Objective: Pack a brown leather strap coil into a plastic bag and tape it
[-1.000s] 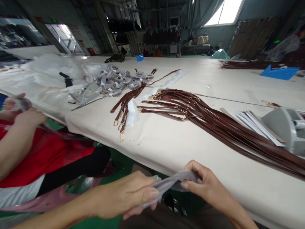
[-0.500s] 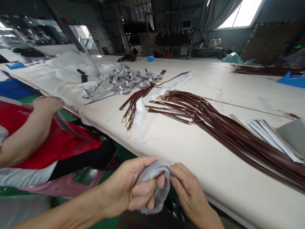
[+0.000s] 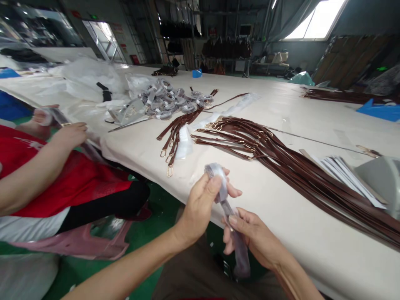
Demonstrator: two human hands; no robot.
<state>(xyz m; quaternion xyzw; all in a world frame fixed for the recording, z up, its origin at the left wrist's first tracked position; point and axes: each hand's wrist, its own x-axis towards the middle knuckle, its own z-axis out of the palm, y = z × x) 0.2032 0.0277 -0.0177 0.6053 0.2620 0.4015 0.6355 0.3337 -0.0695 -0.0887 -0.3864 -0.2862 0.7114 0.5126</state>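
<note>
At the table's (image 3: 218, 187) near edge, the left hand (image 3: 203, 204) pinched the top of a grey wrapped strap (image 3: 223, 196) while the right hand (image 3: 250, 237) closed lower down, apparently to keep it taut, with brown straps (image 3: 281, 158) lying well beyond.

Dark brown leather straps (image 3: 300, 171) with gold-coloured clasps (image 3: 169, 170) fan across a cream table (image 3: 281, 233). A translucent grey wrapped strap (image 3: 223, 196) hangs between two hands, near a heap of grey-wrapped bundles (image 3: 168, 102). A co-worker's red top (image 3: 62, 183) shows above a green floor (image 3: 146, 225).
</note>
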